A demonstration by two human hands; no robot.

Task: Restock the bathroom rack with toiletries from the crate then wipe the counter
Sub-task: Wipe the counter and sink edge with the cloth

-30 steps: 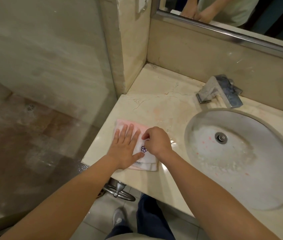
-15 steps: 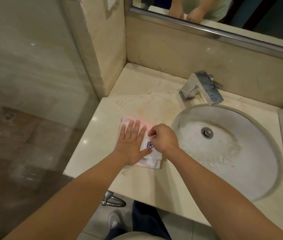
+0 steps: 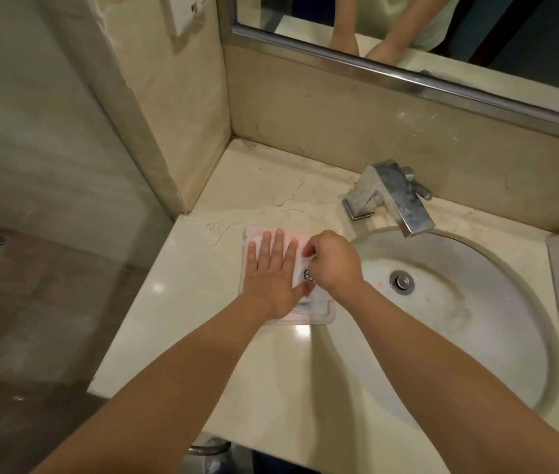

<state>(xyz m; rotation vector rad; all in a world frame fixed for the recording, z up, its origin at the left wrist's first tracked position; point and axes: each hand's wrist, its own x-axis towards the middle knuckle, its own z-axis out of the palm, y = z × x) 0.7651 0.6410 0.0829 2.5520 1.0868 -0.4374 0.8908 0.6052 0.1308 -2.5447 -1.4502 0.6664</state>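
Currently: small folded pink-and-white terry cloth (image 3: 320, 307), flower motif and printed label, lying flat on the cream marble tabletop (image 3: 185, 302) just left of the oval basin (image 3: 476, 302). Left hand (image 3: 271, 273) presses it with straight fingers, grip open. Right hand (image 3: 334, 261) pinches a fold, grip closed on it. Judged soft, light, limp; best taken by a bunched edge.

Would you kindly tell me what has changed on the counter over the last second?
Both hands slid the pink cloth across the counter, away from its front edge and nearer the sink. Nothing was let go: the left hand stays pressed flat on the cloth, and the right hand keeps pinching its edge. The faucet is as it was.
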